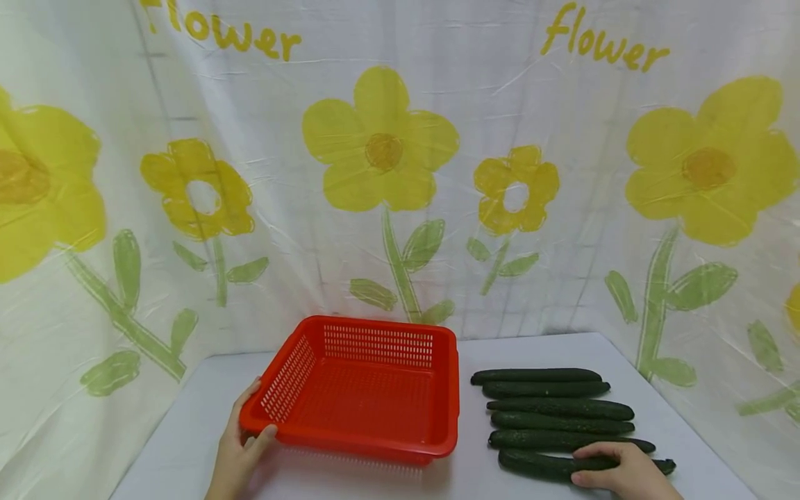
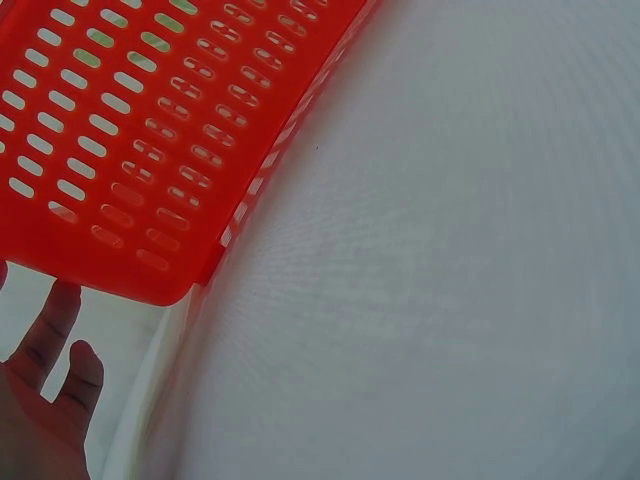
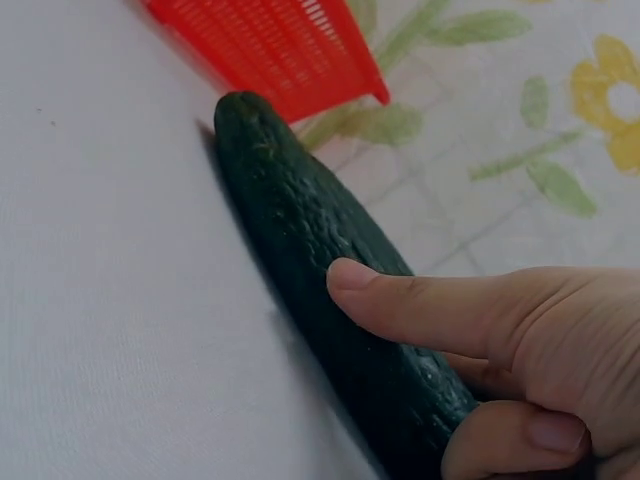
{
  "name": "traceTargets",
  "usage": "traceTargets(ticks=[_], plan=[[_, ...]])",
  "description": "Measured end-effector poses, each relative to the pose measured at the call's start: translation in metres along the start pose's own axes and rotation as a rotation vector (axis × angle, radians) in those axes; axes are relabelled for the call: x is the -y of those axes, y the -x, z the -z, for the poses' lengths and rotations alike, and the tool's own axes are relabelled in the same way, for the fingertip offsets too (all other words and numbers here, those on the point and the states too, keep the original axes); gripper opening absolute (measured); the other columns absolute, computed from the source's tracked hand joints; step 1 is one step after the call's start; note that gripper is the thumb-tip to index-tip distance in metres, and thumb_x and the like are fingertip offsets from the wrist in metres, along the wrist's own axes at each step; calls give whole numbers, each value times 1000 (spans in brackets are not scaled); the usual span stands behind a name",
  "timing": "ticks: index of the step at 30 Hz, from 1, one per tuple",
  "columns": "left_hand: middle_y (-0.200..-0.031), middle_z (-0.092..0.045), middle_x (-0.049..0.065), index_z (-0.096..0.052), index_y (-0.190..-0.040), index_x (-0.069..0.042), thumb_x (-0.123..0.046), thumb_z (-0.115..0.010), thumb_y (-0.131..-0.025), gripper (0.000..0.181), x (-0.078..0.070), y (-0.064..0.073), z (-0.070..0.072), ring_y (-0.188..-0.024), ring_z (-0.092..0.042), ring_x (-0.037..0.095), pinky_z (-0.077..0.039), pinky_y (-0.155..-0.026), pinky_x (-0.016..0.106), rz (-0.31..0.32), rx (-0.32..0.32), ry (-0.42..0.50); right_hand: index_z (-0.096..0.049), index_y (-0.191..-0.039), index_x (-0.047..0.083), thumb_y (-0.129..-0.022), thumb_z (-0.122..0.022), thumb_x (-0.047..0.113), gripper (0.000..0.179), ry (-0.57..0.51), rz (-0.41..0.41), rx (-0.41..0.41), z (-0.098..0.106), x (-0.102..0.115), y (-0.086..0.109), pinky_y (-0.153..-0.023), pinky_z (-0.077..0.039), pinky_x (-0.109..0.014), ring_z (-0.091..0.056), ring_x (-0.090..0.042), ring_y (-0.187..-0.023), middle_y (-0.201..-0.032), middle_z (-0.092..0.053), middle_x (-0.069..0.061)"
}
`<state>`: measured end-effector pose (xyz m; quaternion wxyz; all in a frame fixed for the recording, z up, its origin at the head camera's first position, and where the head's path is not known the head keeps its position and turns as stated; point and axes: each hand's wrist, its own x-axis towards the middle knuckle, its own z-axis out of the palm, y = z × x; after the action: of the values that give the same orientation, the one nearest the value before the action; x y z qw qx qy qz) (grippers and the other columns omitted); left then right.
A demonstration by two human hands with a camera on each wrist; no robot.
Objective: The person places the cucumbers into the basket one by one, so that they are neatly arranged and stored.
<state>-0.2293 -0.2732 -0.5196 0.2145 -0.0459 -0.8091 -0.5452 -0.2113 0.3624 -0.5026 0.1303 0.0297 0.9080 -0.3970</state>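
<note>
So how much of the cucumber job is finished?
Done: just the setting out, it seems. Five cucumbers lie in a row beside the red basket; none shows inside it.
In hand: the right hand grips the nearest cucumber; the left hand holds the basket.
Left: probably putting all six in.

Counted in the head view, there are six cucumbers (image 1: 556,423), one red basket (image 1: 359,437), one surface (image 1: 473,451) and two hands, made up of one left hand (image 1: 235,444) and one right hand (image 1: 621,472). The backdrop (image 1: 287,208) shows six printed flowers (image 1: 383,151), namely three large, two small and one mostly cut off at the right edge, plus two copies of the word "flower" (image 1: 606,38).
</note>
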Motion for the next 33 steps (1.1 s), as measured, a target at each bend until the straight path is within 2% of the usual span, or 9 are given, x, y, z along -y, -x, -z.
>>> traceTargets(ticks=[5,8,12,17,21,24,29,33], plan=[[-170,-33,-9,-32,-167,-19,-4,-69,-100,78,1,0,0,-120,-53,-13,-47,-92,8,-23,-4,14,-78,-121,6,-87,-88,34,46,25,18,15,1,0,1,-87,-54,-49,-59,-29,-104,-129,-69,-23],[-171,-33,-7,-32,-167,-20,-5,-69,-101,77,1,0,0,-119,-53,-13,-47,-91,8,-20,-5,11,-78,-121,6,-86,-89,35,46,17,13,7,0,1,1,-88,-54,-50,-60,-31,-106,-129,-69,-23],[-171,-33,-6,-31,-167,-21,-6,-68,-101,77,1,0,1,-118,-53,-13,-48,-90,8,-13,-3,14,-78,-120,6,-87,-88,37,47,1,-1,-10,-2,3,2,-93,-54,-59,-64,-42,-118,-128,-70,-23],[-170,-34,-7,-31,-167,-20,-4,-68,-101,77,3,0,-1,-118,-54,-11,-49,-90,9,-19,1,23,-75,-125,2,-94,-82,33,45,-19,36,44,-1,2,4,-88,-55,-51,-61,-32,-109,-131,-67,-26],[-167,-36,-14,-31,-167,-22,-6,-68,-102,77,0,-3,-1,-117,-54,-12,-49,-89,8,-24,-2,9,-72,-129,0,-97,-79,34,47,-40,54,77,0,1,2,-84,-52,-43,-54,-27,-98,-132,-65,-29],[-162,-37,-24,-32,-167,-21,-6,-69,-101,77,-2,-5,0,-116,-55,-11,-49,-88,9,-31,-11,-1,-73,-128,0,-97,-79,37,48,-26,66,67,-1,-1,1,-85,-55,-49,-59,-28,-101,-130,-68,-26],[-150,-38,-35,-33,-167,-19,-10,-70,-102,75,-2,0,2,-110,-56,-10,-51,-83,14,33,-21,-18,-73,-127,-2,-99,-76,38,49,-59,127,107,-1,-9,-2,-88,-57,-57,-67,-33,-110,-126,-72,-23],[-148,-36,-35,-33,-166,-20,-15,-69,-103,73,-3,-2,-1,-107,-56,-9,-54,-80,17,74,-23,-11,-74,-127,-3,-100,-75,36,47,-47,174,90,6,-4,1,-87,-57,-57,-69,-35,-110,-124,-72,-23]])
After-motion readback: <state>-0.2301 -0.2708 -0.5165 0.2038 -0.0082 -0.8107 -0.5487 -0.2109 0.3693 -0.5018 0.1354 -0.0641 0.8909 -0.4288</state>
